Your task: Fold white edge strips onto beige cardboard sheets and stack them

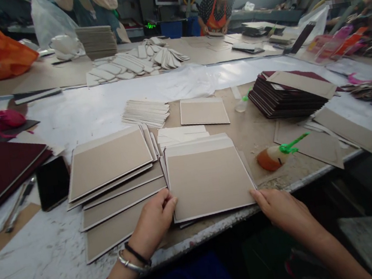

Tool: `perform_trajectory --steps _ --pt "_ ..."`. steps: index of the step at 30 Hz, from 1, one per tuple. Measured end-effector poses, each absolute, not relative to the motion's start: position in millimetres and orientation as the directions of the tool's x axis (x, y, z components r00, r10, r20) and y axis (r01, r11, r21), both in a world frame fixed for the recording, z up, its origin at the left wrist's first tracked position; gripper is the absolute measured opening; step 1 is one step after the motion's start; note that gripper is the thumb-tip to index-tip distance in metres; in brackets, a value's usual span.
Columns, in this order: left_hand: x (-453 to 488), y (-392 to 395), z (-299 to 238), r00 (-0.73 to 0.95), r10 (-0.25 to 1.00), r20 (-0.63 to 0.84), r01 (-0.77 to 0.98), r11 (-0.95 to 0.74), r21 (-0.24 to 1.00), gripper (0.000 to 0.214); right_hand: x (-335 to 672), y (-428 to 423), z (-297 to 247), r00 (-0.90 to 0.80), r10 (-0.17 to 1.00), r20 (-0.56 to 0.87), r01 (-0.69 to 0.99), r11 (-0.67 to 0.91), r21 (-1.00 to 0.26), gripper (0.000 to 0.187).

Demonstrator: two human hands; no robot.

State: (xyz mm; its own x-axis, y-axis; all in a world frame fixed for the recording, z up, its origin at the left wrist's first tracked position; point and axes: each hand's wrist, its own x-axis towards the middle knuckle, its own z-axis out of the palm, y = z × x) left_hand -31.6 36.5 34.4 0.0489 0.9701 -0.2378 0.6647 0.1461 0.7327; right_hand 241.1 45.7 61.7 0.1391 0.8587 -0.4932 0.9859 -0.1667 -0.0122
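A beige board panel (209,180) with a pale band along its far edge lies before me, above other panels. At its left edge, my left hand (157,213) grips it between thumb and curled fingers. My right hand (277,202) pinches its near right corner. Left of it, a fanned stack of similar panels (108,158) rests on the table, dark-edged and overlapping. White strips (181,133) show just behind the gripped panel. A glue bottle (271,158) with orange-brown contents and a green nozzle stands to the right.
Maroon folders (287,94) are piled at the back right, a single panel (203,111) lies mid-table, and grey strips (146,113) sit beside it. A black phone (53,182) is at left. Beyond, a person (217,6) works near white cut pieces (135,60). The table edge (219,223) runs close to me.
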Motion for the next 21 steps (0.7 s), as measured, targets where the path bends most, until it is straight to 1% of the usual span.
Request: perform_trajectory --steps 8,15,21 --pt "-31.6 36.7 33.3 0.051 0.968 -0.245 0.644 0.156 0.749 0.024 240.9 46.5 61.6 0.123 0.854 -0.505 0.991 -0.129 0.022 0.048" --pt "-32.1 37.1 31.1 0.042 0.967 -0.249 0.609 0.173 0.774 0.024 240.8 46.6 60.9 0.125 0.86 -0.495 0.99 -0.142 0.003 0.048" --pt "-30.1 38.3 34.6 0.006 0.961 -0.278 0.614 0.216 0.759 0.026 239.6 47.3 62.2 0.129 0.859 -0.496 0.989 -0.15 -0.002 0.048"
